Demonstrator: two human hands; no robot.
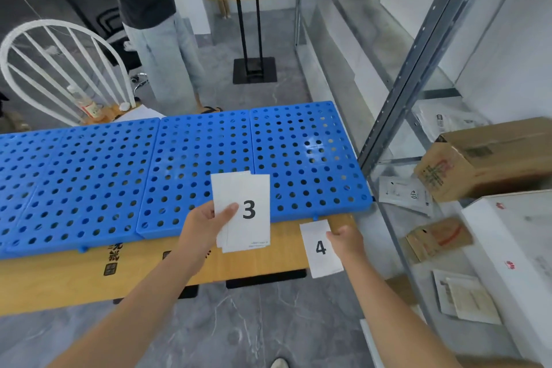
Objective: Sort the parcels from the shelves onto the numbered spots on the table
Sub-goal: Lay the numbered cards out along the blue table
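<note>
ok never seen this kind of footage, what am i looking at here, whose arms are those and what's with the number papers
There is no machine here. The single picture comes from a camera worn on a person's head, looking forward and down, so the two bare arms are that person's own.

The left hand holds a small stack of white sheets; the top one shows a 3. The right hand holds the sheet marked 4 at the near right corner of the wooden table.

Blue perforated plastic panels cover most of the table. No parcels or numbers lie on them yet.

To the right stands a metal shelf with cardboard boxes and flat mail bags: the parcels to sort. Another person stands beyond the table, beside a white chair.
</note>
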